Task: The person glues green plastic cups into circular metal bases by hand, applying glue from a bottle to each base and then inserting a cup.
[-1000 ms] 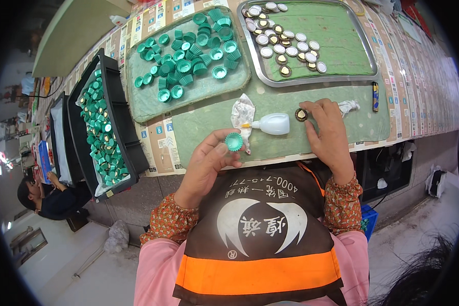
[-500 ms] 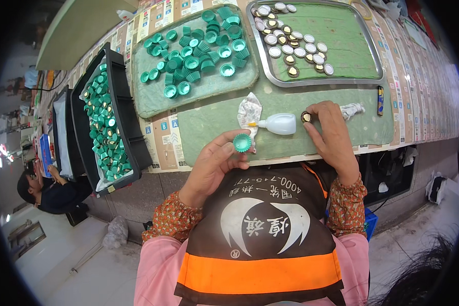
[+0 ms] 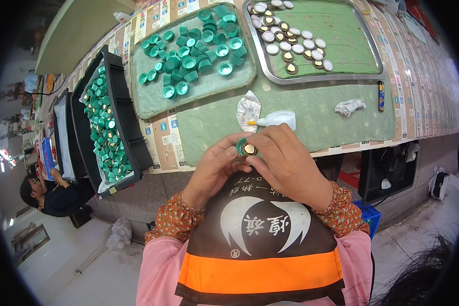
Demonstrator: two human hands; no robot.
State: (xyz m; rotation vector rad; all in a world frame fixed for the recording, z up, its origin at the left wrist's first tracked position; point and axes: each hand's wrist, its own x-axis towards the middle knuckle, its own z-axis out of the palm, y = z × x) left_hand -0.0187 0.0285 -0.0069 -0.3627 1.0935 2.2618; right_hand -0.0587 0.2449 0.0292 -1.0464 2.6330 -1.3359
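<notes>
Green mat bench: left hand and right hand now meet, both pinching green cap (gold insert seated); glue bottle just beyond, no longer touched.

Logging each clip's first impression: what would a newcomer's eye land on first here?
Both hands, left hand and right hand, meet at centre, pinching a green cap with a gold insert. Behind them, loose green caps crowd a green mat, and a metal tray at upper right holds silver and gold discs.
</notes>
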